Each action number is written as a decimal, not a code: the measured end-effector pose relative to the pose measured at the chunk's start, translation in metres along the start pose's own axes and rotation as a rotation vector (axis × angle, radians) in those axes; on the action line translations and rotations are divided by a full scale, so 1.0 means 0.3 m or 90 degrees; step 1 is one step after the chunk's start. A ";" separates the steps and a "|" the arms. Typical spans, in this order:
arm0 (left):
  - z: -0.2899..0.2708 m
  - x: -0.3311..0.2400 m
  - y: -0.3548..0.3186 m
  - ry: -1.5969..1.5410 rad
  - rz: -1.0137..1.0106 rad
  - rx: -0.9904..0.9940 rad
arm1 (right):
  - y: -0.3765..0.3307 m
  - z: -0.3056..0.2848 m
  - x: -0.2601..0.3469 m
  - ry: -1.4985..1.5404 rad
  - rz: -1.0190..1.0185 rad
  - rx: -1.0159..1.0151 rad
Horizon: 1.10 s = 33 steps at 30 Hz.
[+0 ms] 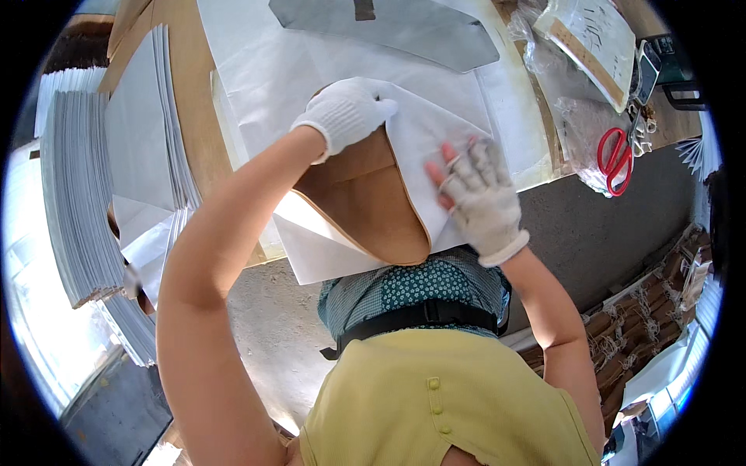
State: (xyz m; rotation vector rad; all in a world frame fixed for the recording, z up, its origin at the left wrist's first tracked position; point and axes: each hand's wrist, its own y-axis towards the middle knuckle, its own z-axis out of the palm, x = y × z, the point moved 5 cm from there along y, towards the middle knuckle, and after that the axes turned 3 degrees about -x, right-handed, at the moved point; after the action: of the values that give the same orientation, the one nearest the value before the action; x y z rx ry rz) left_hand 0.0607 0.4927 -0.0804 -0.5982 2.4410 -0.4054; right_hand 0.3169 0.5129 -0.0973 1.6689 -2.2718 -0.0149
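Note:
A large paper bag, white outside with a brown lining [365, 198], lies spread at the table's near edge, its mouth gaping toward me. My left hand [342, 116], in a white knit glove, is closed at the far end of the opening, thumb to the right. Its fingertips are partly hidden, but it seems to grip the paper there. Over the bag's white right flap [420, 132] rests my right hand [482, 198], fingers spread and slightly blurred. That glove is worn, with bare fingertips showing. Beyond the bag lies a flat grey plate [388, 35] with angled corners.
Tall stacks of folded white paper [78, 186] stand at the left, beside more fanned sheets [144, 116]. On the right are red-handled scissors [614, 159], clear plastic wrapping [579, 128], a marked white pad [590, 46] and a phone [647, 70]. Brown bundles [622, 334] line the lower right.

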 end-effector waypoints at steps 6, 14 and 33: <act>0.029 0.019 -0.053 0.070 -0.018 -0.051 | -0.037 0.048 0.119 0.164 -0.154 0.084; -0.211 0.104 -0.500 -0.255 0.092 -0.387 | 0.191 0.071 0.060 0.021 0.001 -0.026; 0.022 0.585 -0.679 -0.741 0.000 -0.292 | 0.489 0.363 0.660 0.362 -0.067 0.283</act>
State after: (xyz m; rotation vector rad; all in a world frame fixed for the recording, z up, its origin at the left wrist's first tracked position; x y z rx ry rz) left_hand 0.0027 0.2301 -0.0843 -0.7340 1.3768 0.4378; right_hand 0.0999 0.3555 -0.1223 1.7017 -1.8287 0.8806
